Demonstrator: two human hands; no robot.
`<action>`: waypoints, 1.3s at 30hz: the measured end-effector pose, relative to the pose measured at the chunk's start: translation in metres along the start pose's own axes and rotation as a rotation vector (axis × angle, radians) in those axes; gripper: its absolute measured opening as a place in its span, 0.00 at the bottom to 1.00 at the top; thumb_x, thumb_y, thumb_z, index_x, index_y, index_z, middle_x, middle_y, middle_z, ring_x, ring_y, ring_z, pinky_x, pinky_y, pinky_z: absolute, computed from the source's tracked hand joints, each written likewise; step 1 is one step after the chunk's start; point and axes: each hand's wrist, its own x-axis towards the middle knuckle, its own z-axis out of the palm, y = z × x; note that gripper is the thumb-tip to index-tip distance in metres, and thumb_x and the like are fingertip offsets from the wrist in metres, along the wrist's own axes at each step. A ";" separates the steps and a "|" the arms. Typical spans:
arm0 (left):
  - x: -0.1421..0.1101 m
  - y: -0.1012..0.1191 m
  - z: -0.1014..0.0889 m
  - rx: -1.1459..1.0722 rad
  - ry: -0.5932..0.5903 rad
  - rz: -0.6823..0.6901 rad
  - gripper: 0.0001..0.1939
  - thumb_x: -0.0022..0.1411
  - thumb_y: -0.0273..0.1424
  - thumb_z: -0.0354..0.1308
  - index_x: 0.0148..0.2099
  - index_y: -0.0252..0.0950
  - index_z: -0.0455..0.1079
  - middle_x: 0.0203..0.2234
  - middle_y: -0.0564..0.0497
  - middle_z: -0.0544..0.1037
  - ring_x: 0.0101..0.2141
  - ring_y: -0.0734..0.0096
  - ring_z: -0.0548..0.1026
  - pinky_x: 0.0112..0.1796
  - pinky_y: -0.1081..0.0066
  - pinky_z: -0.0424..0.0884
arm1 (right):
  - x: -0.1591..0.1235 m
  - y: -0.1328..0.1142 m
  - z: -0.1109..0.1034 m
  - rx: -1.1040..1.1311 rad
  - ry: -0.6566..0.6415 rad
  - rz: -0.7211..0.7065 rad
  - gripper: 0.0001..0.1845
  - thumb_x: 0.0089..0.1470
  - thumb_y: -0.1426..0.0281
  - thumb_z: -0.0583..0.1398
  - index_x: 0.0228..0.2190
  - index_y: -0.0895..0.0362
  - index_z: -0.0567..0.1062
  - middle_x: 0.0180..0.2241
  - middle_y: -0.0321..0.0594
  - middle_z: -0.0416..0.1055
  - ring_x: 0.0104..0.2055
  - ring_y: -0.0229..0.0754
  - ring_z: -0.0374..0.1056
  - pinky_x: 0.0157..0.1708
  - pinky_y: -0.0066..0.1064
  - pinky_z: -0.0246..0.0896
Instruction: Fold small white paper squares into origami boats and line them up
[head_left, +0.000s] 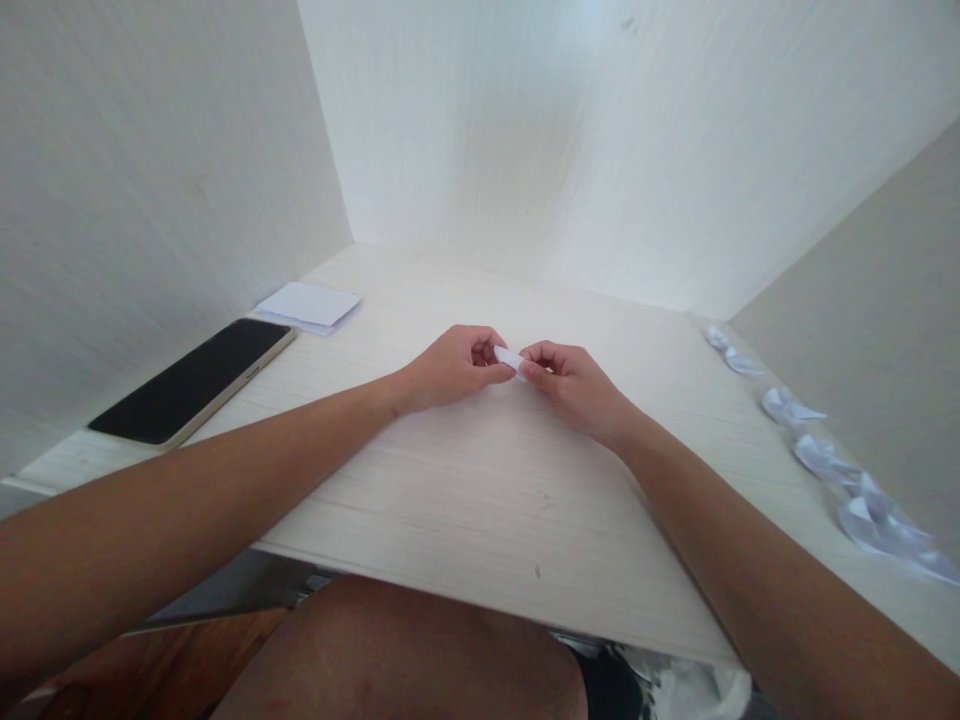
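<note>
A small folded piece of white paper (510,357) is pinched between both hands over the middle of the pale wooden desk (465,500). My left hand (454,367) grips its left end with curled fingers. My right hand (574,385) grips its right end, fingers closed. Both hands rest low, at or just above the desk surface.
A black smartphone (191,382) lies face up at the left, beside a small stack of white paper sheets (309,305). Several folded white paper shapes (825,455) line the right edge. White walls enclose the desk on three sides. My knee (390,650) shows below the front edge.
</note>
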 end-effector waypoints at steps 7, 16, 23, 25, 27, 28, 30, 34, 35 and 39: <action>0.001 -0.004 -0.010 -0.304 -0.156 -0.208 0.09 0.51 0.29 0.73 0.29 0.33 0.75 0.23 0.52 0.76 0.24 0.77 0.72 0.25 0.75 0.66 | -0.002 0.001 0.002 0.163 -0.021 0.078 0.14 0.54 0.57 0.64 0.29 0.54 0.76 0.28 0.36 0.70 0.29 0.40 0.60 0.30 0.33 0.54; 0.002 -0.010 -0.009 -0.491 -0.135 -0.160 0.16 0.47 0.36 0.77 0.34 0.32 0.78 0.29 0.52 0.76 0.29 0.76 0.71 0.23 0.77 0.65 | -0.001 0.001 0.004 0.419 -0.013 0.126 0.20 0.47 0.51 0.69 0.27 0.54 0.74 0.26 0.34 0.67 0.29 0.40 0.61 0.33 0.34 0.56; 0.003 -0.013 -0.003 -0.574 -0.130 -0.110 0.18 0.50 0.41 0.76 0.34 0.32 0.78 0.27 0.53 0.73 0.28 0.78 0.67 0.23 0.78 0.64 | -0.003 -0.003 0.009 0.564 -0.036 0.107 0.18 0.47 0.54 0.70 0.29 0.54 0.76 0.31 0.38 0.73 0.35 0.42 0.66 0.41 0.35 0.61; 0.002 -0.013 -0.003 -0.592 -0.141 -0.106 0.18 0.51 0.42 0.76 0.33 0.32 0.77 0.26 0.54 0.73 0.27 0.78 0.67 0.23 0.78 0.64 | -0.003 -0.004 0.010 0.591 -0.042 0.106 0.17 0.47 0.55 0.70 0.28 0.54 0.76 0.31 0.38 0.73 0.36 0.42 0.66 0.41 0.35 0.61; 0.002 -0.013 -0.003 -0.608 -0.154 -0.102 0.19 0.51 0.42 0.76 0.33 0.32 0.77 0.26 0.54 0.73 0.27 0.78 0.67 0.23 0.78 0.64 | -0.004 -0.004 0.010 0.618 -0.051 0.106 0.16 0.48 0.56 0.71 0.28 0.54 0.77 0.31 0.38 0.74 0.36 0.42 0.66 0.42 0.35 0.61; 0.002 -0.012 -0.004 -0.615 -0.161 -0.099 0.19 0.51 0.42 0.76 0.33 0.32 0.76 0.26 0.54 0.73 0.27 0.78 0.68 0.24 0.78 0.64 | -0.004 -0.005 0.011 0.631 -0.058 0.105 0.16 0.48 0.56 0.71 0.27 0.54 0.77 0.31 0.39 0.75 0.36 0.42 0.67 0.42 0.35 0.61; 0.001 -0.012 -0.004 -0.628 -0.176 -0.095 0.19 0.51 0.42 0.77 0.33 0.33 0.76 0.27 0.53 0.73 0.27 0.78 0.68 0.24 0.78 0.65 | -0.004 -0.005 0.011 0.656 -0.075 0.104 0.15 0.49 0.57 0.71 0.28 0.54 0.78 0.32 0.39 0.76 0.37 0.42 0.67 0.42 0.36 0.60; 0.001 -0.012 -0.003 -0.655 -0.186 -0.087 0.19 0.52 0.42 0.76 0.34 0.33 0.76 0.27 0.53 0.73 0.28 0.77 0.69 0.24 0.78 0.66 | -0.004 -0.004 0.012 0.703 -0.092 0.105 0.14 0.49 0.58 0.72 0.28 0.55 0.79 0.32 0.39 0.77 0.37 0.41 0.67 0.43 0.35 0.59; 0.001 -0.013 -0.003 -0.663 -0.182 -0.085 0.19 0.52 0.42 0.76 0.34 0.33 0.76 0.26 0.53 0.73 0.28 0.77 0.69 0.24 0.78 0.66 | -0.004 -0.004 0.012 0.713 -0.090 0.106 0.14 0.49 0.58 0.72 0.28 0.55 0.79 0.32 0.39 0.76 0.37 0.41 0.67 0.43 0.35 0.58; 0.002 -0.015 -0.002 -0.685 -0.184 -0.082 0.19 0.54 0.43 0.75 0.34 0.32 0.76 0.26 0.53 0.73 0.28 0.77 0.69 0.24 0.79 0.66 | -0.004 -0.002 0.013 0.743 -0.091 0.107 0.14 0.48 0.58 0.72 0.28 0.55 0.80 0.31 0.38 0.76 0.37 0.41 0.66 0.44 0.35 0.57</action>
